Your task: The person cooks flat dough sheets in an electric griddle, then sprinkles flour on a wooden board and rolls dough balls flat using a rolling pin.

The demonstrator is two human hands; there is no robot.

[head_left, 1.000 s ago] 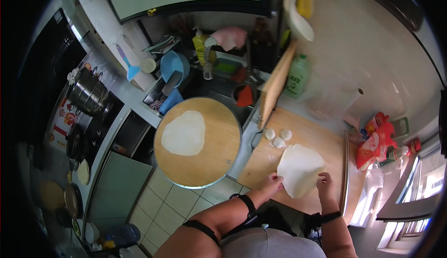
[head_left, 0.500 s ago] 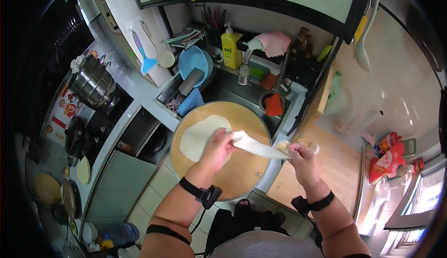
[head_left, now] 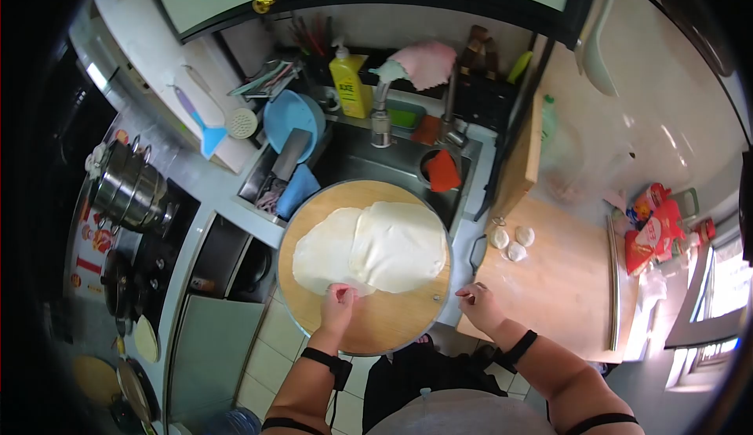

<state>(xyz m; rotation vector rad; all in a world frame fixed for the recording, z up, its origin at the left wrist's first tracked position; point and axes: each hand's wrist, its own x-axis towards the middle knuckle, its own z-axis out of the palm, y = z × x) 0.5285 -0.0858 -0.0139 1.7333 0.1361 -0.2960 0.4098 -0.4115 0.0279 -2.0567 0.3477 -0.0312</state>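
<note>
Two thin, pale dough sheets lie on a round wooden board. The left dough sheet (head_left: 325,251) meets the right dough sheet (head_left: 400,247) along a slightly overlapping seam near the middle. My left hand (head_left: 338,306) is at the near edge of the left sheet, its fingers pinched together on the dough there. Past the right rim of the round board (head_left: 396,329), my right hand (head_left: 478,306) hovers with loosely bent fingers apart, holding nothing. Three small dough pieces (head_left: 516,252) rest on the rectangular wooden board (head_left: 549,294) beyond it.
Behind the round board is a sink (head_left: 357,156) with a blue basin (head_left: 294,125), a cleaver (head_left: 292,152) and a faucet (head_left: 381,125). A stove with a steamer pot (head_left: 129,188) stands left. Red packages (head_left: 655,235) sit at the right.
The dough sheet that was stretched between both hands now lies on the round board beside the other. My left hand came down nearer me; my right hand let go and lowered.
</note>
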